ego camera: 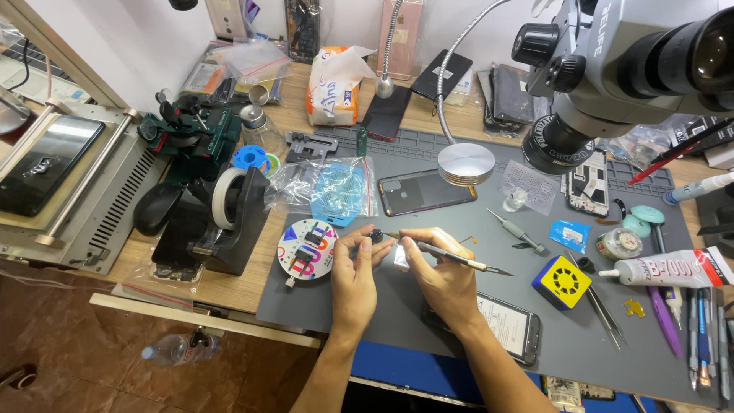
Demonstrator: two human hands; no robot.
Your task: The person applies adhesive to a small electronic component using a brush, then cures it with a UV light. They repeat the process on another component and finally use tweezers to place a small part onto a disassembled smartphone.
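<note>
At the frame's centre, the left hand (353, 269) pinches a small dark part (377, 236) in its fingertips; the right hand (437, 269), just beside, grips a slim tool (459, 261) whose tip touches the part above the grey surface (397, 306).

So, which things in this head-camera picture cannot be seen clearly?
- The small dark part pinched in the left hand: too small, and the fingers cover it.
- The phone under the right hand: its left end is hidden by the wrist.
- The tip of the thin tool held in the right hand: hidden between the fingers.
- The microscope: cut off by the top and right edges.
</note>
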